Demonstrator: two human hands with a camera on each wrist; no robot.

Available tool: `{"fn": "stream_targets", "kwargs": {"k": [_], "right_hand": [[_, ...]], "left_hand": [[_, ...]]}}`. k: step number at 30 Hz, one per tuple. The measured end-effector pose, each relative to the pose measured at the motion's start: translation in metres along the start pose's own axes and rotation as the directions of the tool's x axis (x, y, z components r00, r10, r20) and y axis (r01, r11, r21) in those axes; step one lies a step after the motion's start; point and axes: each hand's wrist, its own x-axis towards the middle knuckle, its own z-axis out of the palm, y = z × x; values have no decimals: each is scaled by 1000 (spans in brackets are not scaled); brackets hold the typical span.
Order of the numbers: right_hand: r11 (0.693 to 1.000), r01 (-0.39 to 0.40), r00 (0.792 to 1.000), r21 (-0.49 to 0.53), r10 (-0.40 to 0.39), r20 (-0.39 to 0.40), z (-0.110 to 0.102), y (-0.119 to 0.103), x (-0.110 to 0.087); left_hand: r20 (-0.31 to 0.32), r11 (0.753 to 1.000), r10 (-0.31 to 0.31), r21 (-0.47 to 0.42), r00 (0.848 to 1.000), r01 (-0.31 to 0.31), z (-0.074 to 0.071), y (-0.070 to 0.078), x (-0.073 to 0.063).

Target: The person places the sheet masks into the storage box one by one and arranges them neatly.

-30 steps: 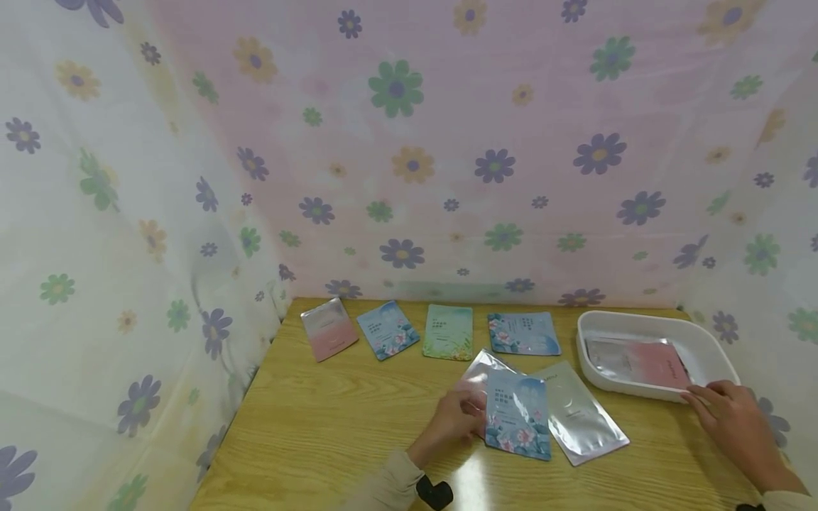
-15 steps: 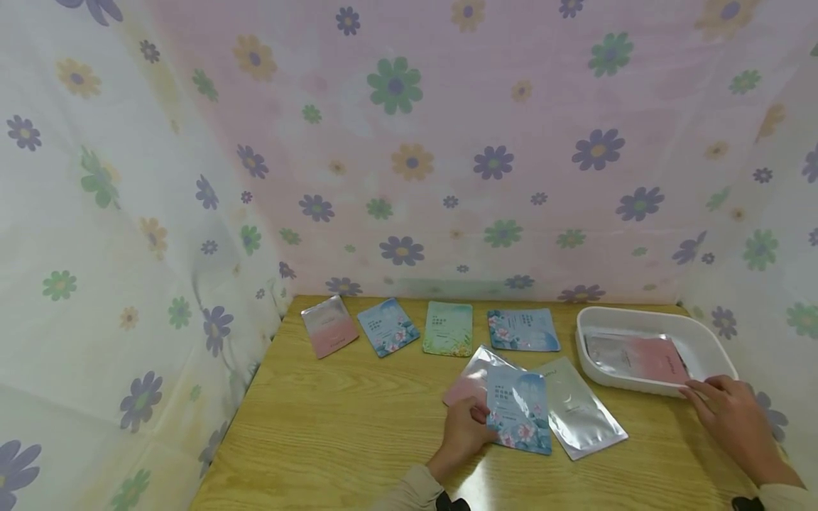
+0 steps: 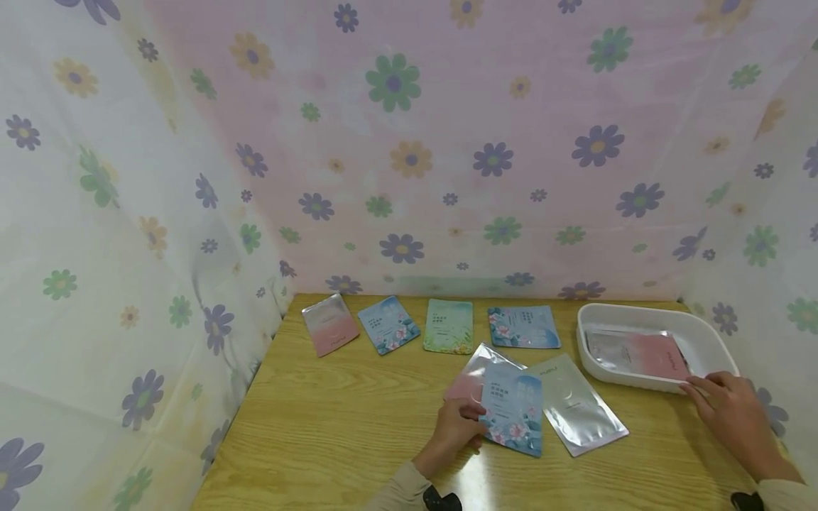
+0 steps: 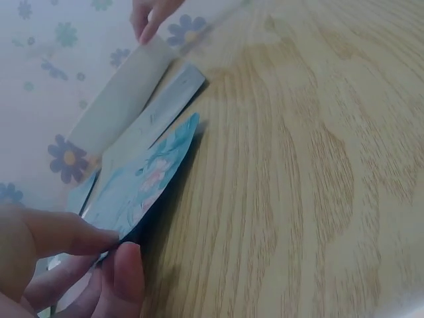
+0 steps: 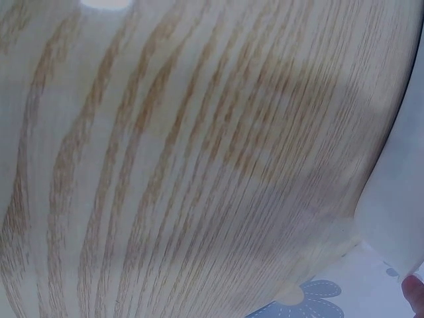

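My left hand (image 3: pixel 452 431) pinches the left edge of a blue floral sheet mask packet (image 3: pixel 513 410). In the left wrist view, thumb and fingers hold that blue packet (image 4: pixel 154 173) with its far corner raised over the wood. Partly covered by it are a silver-and-pink packet (image 3: pixel 471 377) and a pale silver packet (image 3: pixel 580 411). My right hand (image 3: pixel 735 415) grips the near right rim of a white plastic tray (image 3: pixel 607 370), thumb outside. Inside that tray lies a silver-and-pink packet (image 3: pixel 655 356). Only a fingertip (image 5: pixel 415 291) of this hand shows in the right wrist view.
Along the back edge of the wooden table (image 3: pixel 319 426) lie a pink packet (image 3: pixel 329 326), a blue packet (image 3: pixel 388 326), a green packet (image 3: pixel 449 328) and a sideways blue packet (image 3: pixel 524 328). A flowered curtain (image 3: pixel 441 206) hangs behind and at both sides.
My left hand has taken a pinch on the blue packet's edge, and the packet has shifted slightly left. My right hand stays at the tray rim.
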Motion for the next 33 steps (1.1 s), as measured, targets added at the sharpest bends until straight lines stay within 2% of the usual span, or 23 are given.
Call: {"fn": "stream_targets", "kwargs": {"k": [7, 15, 23, 26, 33], "right_hand": [[1000, -13, 1000, -12, 14, 10, 0, -2, 0], [1000, -16, 1000, -8, 16, 14, 1, 0, -1], [1000, 8, 1000, -3, -8, 4, 0, -1, -2], [1000, 4, 1000, -5, -4, 7, 0, -2, -1], [999, -41, 999, -9, 41, 31, -1, -2, 0]], "left_hand": [[-1, 999, -17, -27, 1000, 17, -5, 3, -1], [50, 990, -58, -126, 997, 64, -17, -2, 3], [19, 996, -15, -90, 1000, 17, -24, -4, 5], [22, 993, -2, -119, 1000, 4, -28, -3, 7], [55, 981, -9, -194, 998, 19, -41, -2, 12]]}}
